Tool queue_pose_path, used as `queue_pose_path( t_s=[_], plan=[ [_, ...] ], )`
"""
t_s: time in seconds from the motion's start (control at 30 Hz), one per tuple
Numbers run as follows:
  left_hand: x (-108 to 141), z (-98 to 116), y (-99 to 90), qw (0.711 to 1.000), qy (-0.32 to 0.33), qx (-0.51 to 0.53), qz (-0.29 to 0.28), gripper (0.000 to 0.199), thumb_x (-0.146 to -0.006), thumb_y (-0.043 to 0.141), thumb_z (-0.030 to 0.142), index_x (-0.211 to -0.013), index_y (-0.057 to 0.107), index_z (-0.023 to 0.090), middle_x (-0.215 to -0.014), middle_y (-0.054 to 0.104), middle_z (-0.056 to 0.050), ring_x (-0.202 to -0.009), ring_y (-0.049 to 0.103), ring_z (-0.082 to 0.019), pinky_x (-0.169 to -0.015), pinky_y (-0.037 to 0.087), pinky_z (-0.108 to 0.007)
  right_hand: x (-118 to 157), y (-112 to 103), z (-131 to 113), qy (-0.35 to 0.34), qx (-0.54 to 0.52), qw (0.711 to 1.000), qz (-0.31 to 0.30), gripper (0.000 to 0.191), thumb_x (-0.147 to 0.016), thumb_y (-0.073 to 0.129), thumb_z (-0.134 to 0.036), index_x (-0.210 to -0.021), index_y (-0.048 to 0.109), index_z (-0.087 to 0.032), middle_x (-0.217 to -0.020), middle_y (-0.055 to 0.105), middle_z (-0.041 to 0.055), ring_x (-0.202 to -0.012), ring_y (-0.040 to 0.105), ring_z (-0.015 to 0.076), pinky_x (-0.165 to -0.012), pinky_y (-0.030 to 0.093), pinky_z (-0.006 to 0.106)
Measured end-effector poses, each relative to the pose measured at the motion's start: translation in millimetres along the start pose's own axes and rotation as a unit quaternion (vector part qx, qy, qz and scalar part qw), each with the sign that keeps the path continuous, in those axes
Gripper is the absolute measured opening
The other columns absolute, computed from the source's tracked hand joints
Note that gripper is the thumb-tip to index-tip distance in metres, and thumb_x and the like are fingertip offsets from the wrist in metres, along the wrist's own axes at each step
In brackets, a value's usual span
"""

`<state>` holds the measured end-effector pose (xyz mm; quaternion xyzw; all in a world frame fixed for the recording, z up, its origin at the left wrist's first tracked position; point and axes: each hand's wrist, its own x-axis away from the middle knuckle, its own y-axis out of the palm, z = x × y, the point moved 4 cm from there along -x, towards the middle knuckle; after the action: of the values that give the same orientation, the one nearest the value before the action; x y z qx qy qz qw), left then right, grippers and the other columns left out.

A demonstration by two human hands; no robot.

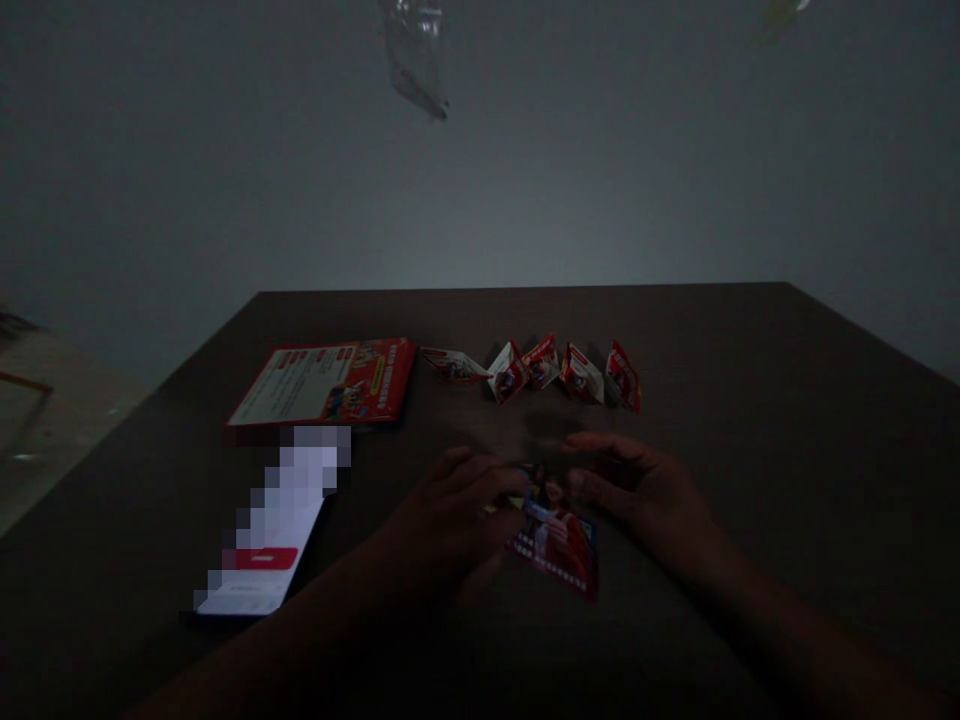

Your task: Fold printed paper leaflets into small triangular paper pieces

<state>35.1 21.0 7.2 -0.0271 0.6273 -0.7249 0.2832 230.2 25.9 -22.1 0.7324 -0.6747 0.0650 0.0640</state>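
A colourful printed card (559,535), showing a figure in red, is tilted over the table between my two hands. My left hand (461,515) is closed on its left edge, with fingertips overlapping the print and the thumb below. Close by its upper right side is my right hand (641,490), its thumb and fingers parted in a loose curve and nothing between them. Beyond the hands, several small folded red-and-white paper pieces (581,375) stand in a row. The dim light hides detail in both palms.
On the left lies a red-and-white printed box or booklet (375,385). A lit phone (262,560), partly blurred out, rests nearer, beside my left forearm. The dark table (712,340) meets a grey wall, where a clear plastic bag (416,55) hangs.
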Motion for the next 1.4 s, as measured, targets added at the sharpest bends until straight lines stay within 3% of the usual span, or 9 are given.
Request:
queue_pose_path(
  t_s=[0.1,0.2,0.3,0.5,0.63,0.77,0.97,1.2,1.4],
  plan=[
    [-0.1,-1.5,1.2,1.000,0.008,-0.003,0.000,0.015,-0.081,0.056,0.013,-0.095,0.059,0.019,-0.115,0.060,-0.006,-0.105,0.053,-0.021,-0.093,0.033,-0.039,4.0,2.7,-4.6,-0.048,0.083,0.995,-0.012,0.030,-0.074,0.070,-0.029,-0.101,0.062,-0.019,-0.074,0.067,0.0017,-0.067,0.063,0.0151,-0.061,0.051,0.027],
    [-0.7,-1.7,2.2,1.000,0.012,0.000,0.000,0.013,-0.081,0.058,0.015,-0.093,0.059,0.020,-0.109,0.062,-0.005,-0.100,0.055,-0.020,-0.092,0.033,-0.037,9.3,9.6,-13.9,-0.147,0.174,0.972,-0.053,0.024,-0.076,0.068,-0.024,-0.099,0.063,-0.020,-0.087,0.064,0.0038,-0.078,0.062,0.0162,-0.070,0.050,0.029],
    [-1.8,-1.0,2.7,1.000,0.012,0.007,-0.002,0.010,-0.080,0.059,0.016,-0.089,0.058,0.018,-0.107,0.063,-0.005,-0.098,0.056,-0.019,-0.092,0.033,-0.037,14.5,17.4,-18.8,-0.219,0.249,0.936,-0.117,0.029,-0.075,0.068,-0.020,-0.104,0.062,-0.023,-0.102,0.062,0.0056,-0.090,0.060,0.0181,-0.080,0.049,0.031],
    [-2.9,-0.6,6.1,0.999,-0.013,0.014,-0.034,0.009,-0.076,0.061,0.015,-0.083,0.057,0.018,-0.099,0.063,-0.004,-0.092,0.056,-0.019,-0.089,0.034,-0.036,24.5,24.0,-18.0,-0.268,0.387,0.867,-0.164,0.055,-0.072,0.072,-0.033,-0.122,0.052,-0.024,-0.125,0.054,0.0086,-0.113,0.051,0.0237,-0.095,0.042,0.037],
    [-3.3,-0.4,9.0,0.998,-0.023,0.008,-0.051,0.009,-0.077,0.061,0.018,-0.085,0.057,0.017,-0.094,0.063,-0.004,-0.088,0.055,-0.019,-0.089,0.034,-0.036,29.6,29.6,-17.7,-0.274,0.453,0.829,-0.181,0.060,-0.071,0.070,-0.031,-0.127,0.048,-0.025,-0.123,0.056,0.0078,-0.113,0.050,0.0254,-0.099,0.036,0.042],
    [-3.7,-0.2,10.4,0.998,-0.026,0.013,-0.057,0.015,-0.077,0.061,0.019,-0.092,0.058,0.018,-0.097,0.063,-0.005,-0.091,0.055,-0.020,-0.089,0.034,-0.037,28.9,32.3,-19.4,-0.279,0.463,0.821,-0.186,0.059,-0.074,0.062,-0.018,-0.130,0.045,-0.024,-0.121,0.057,0.0076,-0.111,0.050,0.0240,-0.099,0.036,0.041],
    [-3.5,-1.5,11.6,0.997,-0.042,0.012,-0.068,0.017,-0.078,0.059,0.021,-0.095,0.059,0.017,-0.098,0.062,-0.007,-0.092,0.054,-0.022,-0.088,0.034,-0.039,25.9,30.4,-17.3,-0.264,0.484,0.812,-0.193,0.048,-0.075,0.054,-0.009,-0.120,0.054,-0.025,-0.116,0.058,0.0061,-0.105,0.051,0.0238,-0.096,0.038,0.042],
    [-2.8,-2.7,14.3,0.995,-0.062,-0.017,-0.074,0.022,-0.079,0.058,0.025,-0.100,0.060,0.018,-0.096,0.060,-0.008,-0.090,0.053,-0.023,-0.088,0.036,-0.041,24.5,29.5,-11.7,-0.250,0.508,0.802,-0.190,0.034,-0.075,0.054,-0.011,-0.107,0.060,-0.022,-0.113,0.057,0.0074,-0.107,0.051,0.0244,-0.100,0.034,0.044],
    [-4.1,0.1,22.0,0.996,-0.049,-0.021,-0.068,0.019,-0.080,0.057,0.022,-0.099,0.060,0.018,-0.096,0.062,-0.007,-0.090,0.054,-0.022,-0.084,0.037,-0.040,22.0,30.2,-7.9,-0.259,0.520,0.796,-0.171,0.024,-0.080,0.054,-0.015,-0.101,0.062,-0.022,-0.104,0.059,0.0067,-0.099,0.053,0.0233,-0.092,0.039,0.042]
  ],
)
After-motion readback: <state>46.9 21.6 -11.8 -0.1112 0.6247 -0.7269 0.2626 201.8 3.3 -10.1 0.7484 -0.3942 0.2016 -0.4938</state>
